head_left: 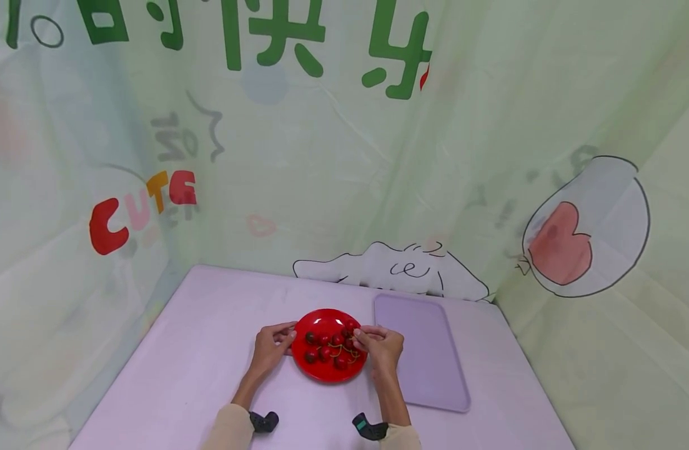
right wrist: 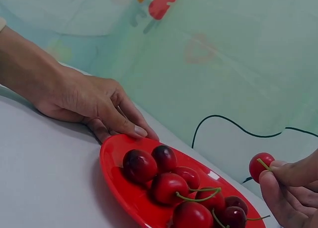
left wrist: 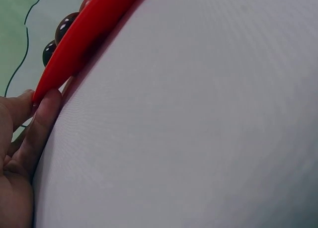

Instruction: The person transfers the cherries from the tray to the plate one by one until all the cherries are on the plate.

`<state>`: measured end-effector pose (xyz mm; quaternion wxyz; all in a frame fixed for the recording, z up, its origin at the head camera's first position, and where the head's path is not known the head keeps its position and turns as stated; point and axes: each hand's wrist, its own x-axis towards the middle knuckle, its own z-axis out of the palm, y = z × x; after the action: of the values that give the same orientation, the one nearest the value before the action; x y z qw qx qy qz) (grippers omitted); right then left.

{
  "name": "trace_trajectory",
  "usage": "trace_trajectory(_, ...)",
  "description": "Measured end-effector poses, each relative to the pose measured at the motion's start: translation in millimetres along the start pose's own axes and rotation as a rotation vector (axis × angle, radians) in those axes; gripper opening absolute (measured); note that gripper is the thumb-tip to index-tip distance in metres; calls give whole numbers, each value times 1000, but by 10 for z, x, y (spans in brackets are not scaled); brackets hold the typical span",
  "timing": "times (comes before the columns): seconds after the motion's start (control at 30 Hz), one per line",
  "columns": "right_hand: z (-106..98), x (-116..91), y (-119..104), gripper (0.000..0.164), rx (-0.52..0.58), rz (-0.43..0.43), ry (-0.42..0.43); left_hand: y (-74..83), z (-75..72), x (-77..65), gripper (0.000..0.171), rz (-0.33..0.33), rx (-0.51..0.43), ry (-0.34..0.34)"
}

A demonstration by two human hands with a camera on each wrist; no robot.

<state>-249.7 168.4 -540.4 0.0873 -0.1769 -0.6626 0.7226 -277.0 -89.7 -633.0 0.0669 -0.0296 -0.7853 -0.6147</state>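
Observation:
A round red plate [head_left: 327, 375] carries several red and dark cherries [head_left: 325, 354] with green stems. My left hand [head_left: 270, 345] pinches the plate's left rim, thumb on top and fingers beneath, as the left wrist view shows with the plate [left wrist: 82, 49] close over the table. Over the plate's right side, my right hand [head_left: 382, 345] pinches a single red cherry [right wrist: 260, 166] at its green stem between thumb and finger. In the right wrist view this cherry hangs above the far edge of the plate [right wrist: 112, 163], apart from the other cherries [right wrist: 169, 188].
A flat lilac tray [head_left: 428, 356] lies on the table right of the plate, partly behind my right forearm. The pale table [head_left: 198, 362] reaches back to a printed curtain [head_left: 344, 156] that hangs on the back and sides.

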Motion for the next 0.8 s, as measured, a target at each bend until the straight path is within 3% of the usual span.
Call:
trace_trajectory(0.53, 127, 25, -12, 22, -81, -39, -12, -18, 6, -1, 31, -3, 8, 10)
trace_trajectory(0.8, 168, 77, 14, 17, -132, -14, -25, -19, 9, 11, 31, -13, 4, 16)
